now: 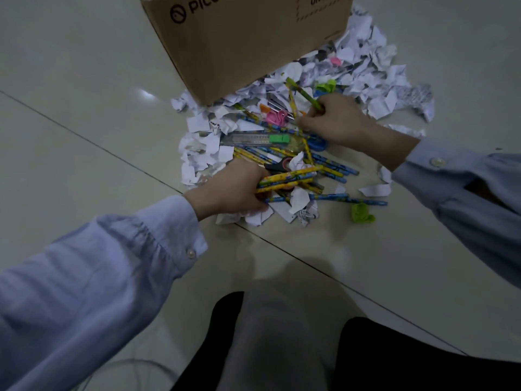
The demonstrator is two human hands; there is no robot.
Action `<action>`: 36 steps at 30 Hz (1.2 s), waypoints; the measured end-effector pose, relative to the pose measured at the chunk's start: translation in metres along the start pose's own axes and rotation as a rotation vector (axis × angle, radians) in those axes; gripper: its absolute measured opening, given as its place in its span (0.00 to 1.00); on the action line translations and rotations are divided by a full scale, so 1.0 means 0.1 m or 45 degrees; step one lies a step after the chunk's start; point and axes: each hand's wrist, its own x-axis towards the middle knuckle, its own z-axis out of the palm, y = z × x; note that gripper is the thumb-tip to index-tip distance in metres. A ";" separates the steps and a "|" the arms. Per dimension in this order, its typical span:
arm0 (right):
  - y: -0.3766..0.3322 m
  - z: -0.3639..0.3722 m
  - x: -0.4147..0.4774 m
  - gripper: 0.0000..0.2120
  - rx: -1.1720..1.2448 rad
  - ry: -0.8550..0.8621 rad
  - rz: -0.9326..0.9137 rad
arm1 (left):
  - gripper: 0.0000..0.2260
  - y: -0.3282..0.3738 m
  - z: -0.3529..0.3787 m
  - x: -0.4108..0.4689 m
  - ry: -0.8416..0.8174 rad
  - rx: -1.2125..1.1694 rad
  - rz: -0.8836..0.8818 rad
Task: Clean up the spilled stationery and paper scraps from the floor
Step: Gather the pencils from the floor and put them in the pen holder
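Left hand [234,190]: arm reaches in from the lower left, knuckles up, fingers curled round a bundle of yellow pencils [287,179] that juts out to the right of the fist. Scissors [275,166] lie just above that grip, and paper scraps [197,162] lie beyond and beneath it.

Right hand [335,122]: forearm enters from the right, fingers closed on a green pencil [304,94] that slants up and away from the fist towards the box [248,43]. More blue and yellow pencils lie on the floor [84,136] between the two grips
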 end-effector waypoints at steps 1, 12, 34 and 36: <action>-0.01 0.02 0.02 0.18 -0.027 -0.016 -0.023 | 0.10 -0.02 -0.02 0.00 -0.016 -0.009 0.012; 0.01 0.04 0.14 0.12 -0.342 -0.089 -0.188 | 0.13 -0.24 -0.37 -0.06 -0.064 -0.145 -0.022; 0.10 -0.29 -0.07 0.19 0.343 0.207 0.216 | 0.11 -0.39 -0.50 -0.10 0.014 -1.399 -0.130; 0.10 -0.27 -0.09 0.21 0.390 0.224 0.258 | 0.13 -0.38 -0.47 -0.06 0.154 -1.538 -0.158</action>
